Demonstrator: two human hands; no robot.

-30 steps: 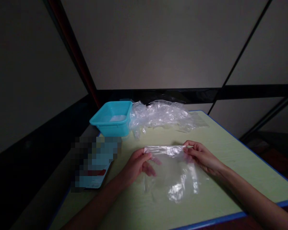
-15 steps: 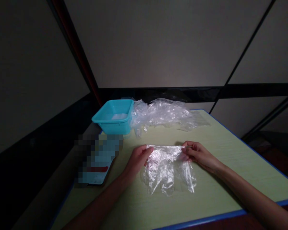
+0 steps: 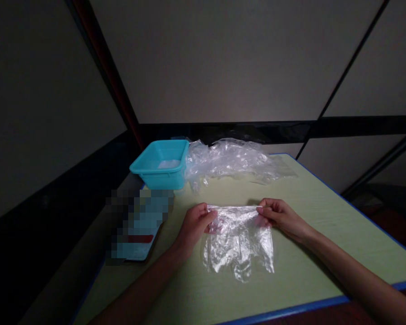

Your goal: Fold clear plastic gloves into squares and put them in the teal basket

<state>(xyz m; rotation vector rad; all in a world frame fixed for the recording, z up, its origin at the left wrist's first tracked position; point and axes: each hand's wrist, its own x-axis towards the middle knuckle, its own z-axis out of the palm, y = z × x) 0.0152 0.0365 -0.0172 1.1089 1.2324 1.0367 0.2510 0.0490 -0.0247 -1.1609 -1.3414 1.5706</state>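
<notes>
A clear thin plastic glove (image 3: 238,241) lies spread on the pale green table (image 3: 325,225), its cuff edge away from me and its fingers pointing toward me. My left hand (image 3: 196,223) pinches the cuff's left corner, fingers closed on the film. My right hand (image 3: 279,216) pinches the cuff's right corner the same way. The cuff is stretched taut between both hands, a little above the tabletop.
A teal plastic tub (image 3: 162,163) stands at the table's far left corner, a heap of clear plastic gloves (image 3: 233,160) beside it. A blurred flat object (image 3: 138,225) lies at the left edge. The table has a blue rim (image 3: 311,307).
The plastic has unfurled from a smooth sheet into a glove shape with its fingers showing. Both hands stayed pinching the cuff corners and barely moved.
</notes>
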